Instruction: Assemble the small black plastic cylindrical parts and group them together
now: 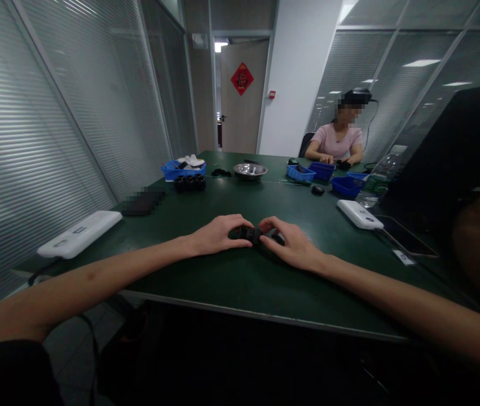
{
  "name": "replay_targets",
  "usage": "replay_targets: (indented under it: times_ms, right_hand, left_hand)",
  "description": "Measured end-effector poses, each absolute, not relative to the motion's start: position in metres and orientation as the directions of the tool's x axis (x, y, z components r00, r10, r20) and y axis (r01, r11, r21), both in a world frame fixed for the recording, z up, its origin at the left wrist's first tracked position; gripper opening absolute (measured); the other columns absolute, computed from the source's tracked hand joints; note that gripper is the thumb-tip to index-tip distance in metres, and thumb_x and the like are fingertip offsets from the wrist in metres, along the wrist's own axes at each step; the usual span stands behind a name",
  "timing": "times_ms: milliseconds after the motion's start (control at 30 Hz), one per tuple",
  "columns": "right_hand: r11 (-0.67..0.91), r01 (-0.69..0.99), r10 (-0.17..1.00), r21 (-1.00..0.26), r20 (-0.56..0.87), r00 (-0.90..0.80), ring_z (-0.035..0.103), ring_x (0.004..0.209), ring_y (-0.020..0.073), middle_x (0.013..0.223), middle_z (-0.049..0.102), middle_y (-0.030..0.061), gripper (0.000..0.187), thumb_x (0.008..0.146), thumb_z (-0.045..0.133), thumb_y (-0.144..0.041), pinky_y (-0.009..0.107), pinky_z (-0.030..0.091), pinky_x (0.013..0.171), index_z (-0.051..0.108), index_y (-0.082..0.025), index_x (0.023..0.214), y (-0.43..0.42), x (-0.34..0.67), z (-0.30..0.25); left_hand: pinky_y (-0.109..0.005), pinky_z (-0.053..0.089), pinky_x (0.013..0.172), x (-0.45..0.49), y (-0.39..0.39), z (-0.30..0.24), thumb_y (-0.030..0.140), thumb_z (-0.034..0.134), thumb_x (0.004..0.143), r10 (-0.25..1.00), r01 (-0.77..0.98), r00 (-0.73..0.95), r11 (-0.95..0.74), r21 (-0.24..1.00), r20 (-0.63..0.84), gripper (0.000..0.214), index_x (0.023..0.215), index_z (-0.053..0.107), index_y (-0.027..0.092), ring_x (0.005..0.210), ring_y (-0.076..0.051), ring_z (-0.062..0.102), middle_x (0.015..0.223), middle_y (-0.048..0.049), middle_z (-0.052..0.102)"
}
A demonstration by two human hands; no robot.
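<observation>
Both my hands rest on the dark green table (pixel 223 282), meeting near its middle. My left hand (pixel 218 235) curls its fingers and thumb round the left end of a small black part (pixel 250 233). My right hand (pixel 291 243) pinches the right end of the same black part, and another small dark piece shows under its fingers. The part lies low on the table top between the two hands; its shape is too dark to make out.
A white power bank (pixel 79 233) lies at the left edge, another white one (pixel 360 214) at the right by a phone (pixel 404 237). Farther back stand black round parts (pixel 189 182), blue bins (pixel 309 172), a metal bowl (pixel 250 170), a water bottle (pixel 378 179). A person in pink (pixel 338 144) sits opposite.
</observation>
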State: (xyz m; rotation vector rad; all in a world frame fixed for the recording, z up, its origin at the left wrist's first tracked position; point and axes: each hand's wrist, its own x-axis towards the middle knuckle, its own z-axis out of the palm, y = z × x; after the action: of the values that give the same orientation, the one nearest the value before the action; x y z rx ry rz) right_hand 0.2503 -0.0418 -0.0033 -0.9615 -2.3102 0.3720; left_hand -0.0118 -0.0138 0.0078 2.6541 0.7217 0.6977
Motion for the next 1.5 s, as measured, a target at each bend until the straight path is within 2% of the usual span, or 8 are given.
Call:
replay_targets:
  times_ms: [267, 367, 533, 800, 1033, 1200, 1367, 1500]
  right_hand:
    - [0.761, 0.482, 0.649, -0.435, 0.479, -0.592, 0.067, 0.104, 0.0241, 0.116, 0.069, 0.0084, 0.03, 0.093, 0.07, -0.031, 0.041, 0.057, 0.087, 0.06, -0.022, 0.119, -0.0428, 0.2505, -0.0012]
    - [0.733, 0.528, 0.68, -0.429, 0.462, -0.569, 0.067, 0.104, 0.0248, 0.117, 0.069, 0.0095, 0.034, 0.093, 0.069, -0.033, 0.043, 0.057, 0.088, 0.058, -0.022, 0.123, -0.0438, 0.2494, -0.0008]
    - [0.698, 0.558, 0.715, -0.449, 0.395, -0.576, 0.069, 0.094, 0.0227, 0.11, 0.072, 0.0075, 0.026, 0.098, 0.063, -0.036, 0.042, 0.057, 0.085, 0.062, -0.022, 0.12, -0.0426, 0.2507, -0.0015]
    - [0.81, 0.447, 0.586, -0.378, 0.516, -0.625, 0.065, 0.104, 0.0244, 0.117, 0.067, 0.0091, 0.027, 0.096, 0.067, -0.031, 0.042, 0.057, 0.088, 0.061, -0.022, 0.12, -0.0435, 0.2522, 0.0001]
    - [0.758, 0.519, 0.652, -0.396, 0.473, -0.592, 0.067, 0.098, 0.0247, 0.111, 0.069, 0.009, 0.034, 0.097, 0.066, -0.042, 0.043, 0.058, 0.086, 0.061, -0.022, 0.124, -0.0445, 0.2516, -0.0017]
    - [0.818, 0.463, 0.575, -0.341, 0.509, -0.641, 0.065, 0.103, 0.026, 0.115, 0.066, 0.0097, 0.031, 0.097, 0.067, -0.039, 0.044, 0.057, 0.09, 0.061, -0.023, 0.123, -0.0445, 0.2535, -0.0011]
    - [0.86, 0.397, 0.51, -0.32, 0.511, -0.692, 0.061, 0.114, 0.0263, 0.125, 0.06, 0.011, 0.031, 0.099, 0.061, -0.027, 0.045, 0.055, 0.097, 0.058, -0.024, 0.13, -0.0474, 0.2513, 0.0014]
    - [0.811, 0.482, 0.585, -0.332, 0.496, -0.642, 0.064, 0.108, 0.0268, 0.123, 0.062, 0.0112, 0.039, 0.097, 0.066, -0.036, 0.046, 0.057, 0.091, 0.054, -0.023, 0.132, -0.0477, 0.2495, 0.0005]
  left_hand:
    - [-0.034, 0.05, 0.087, -0.011, -0.0141, 0.0055, 0.044, 0.068, 0.095, 0.528, 0.392, 0.766, -0.836, 0.385, 0.367, 0.042, 0.127, 0.065, 0.017, 0.098, -0.022, 0.064, 0.107, -0.0083, 0.067]
    - [-0.035, 0.05, 0.087, -0.0111, -0.014, 0.0043, 0.043, 0.069, 0.094, 0.543, 0.416, 0.755, -0.829, 0.373, 0.367, 0.04, 0.123, 0.066, 0.016, 0.099, -0.023, 0.065, 0.109, -0.0088, 0.068]
    - [-0.034, 0.051, 0.087, -0.012, -0.0152, 0.0043, 0.043, 0.07, 0.093, 0.575, 0.422, 0.735, -0.803, 0.42, 0.36, 0.042, 0.126, 0.066, 0.017, 0.099, -0.022, 0.066, 0.112, -0.0081, 0.07]
    - [-0.034, 0.051, 0.085, -0.0114, -0.0165, 0.0073, 0.046, 0.07, 0.094, 0.595, 0.417, 0.739, -0.772, 0.479, 0.316, 0.046, 0.127, 0.066, 0.015, 0.097, -0.022, 0.066, 0.113, -0.0092, 0.071]
    - [-0.036, 0.05, 0.089, -0.012, -0.0155, 0.0069, 0.046, 0.069, 0.095, 0.594, 0.383, 0.746, -0.752, 0.536, 0.3, 0.044, 0.129, 0.066, 0.019, 0.103, -0.023, 0.065, 0.117, -0.009, 0.07]
    - [-0.035, 0.048, 0.092, -0.012, -0.015, 0.0082, 0.043, 0.068, 0.096, 0.526, 0.322, 0.787, -0.796, 0.513, 0.321, 0.038, 0.126, 0.068, 0.019, 0.105, -0.022, 0.062, 0.113, -0.008, 0.066]
    - [-0.034, 0.048, 0.09, -0.0105, -0.0166, 0.0106, 0.041, 0.065, 0.098, 0.533, 0.312, 0.796, -0.767, 0.561, 0.287, 0.034, 0.122, 0.068, 0.018, 0.102, -0.021, 0.062, 0.113, -0.0076, 0.064]
    - [-0.034, 0.048, 0.09, -0.0101, -0.0161, 0.0104, 0.041, 0.065, 0.098, 0.546, 0.309, 0.787, -0.753, 0.581, 0.289, 0.035, 0.123, 0.066, 0.017, 0.102, -0.021, 0.062, 0.113, -0.0079, 0.064]
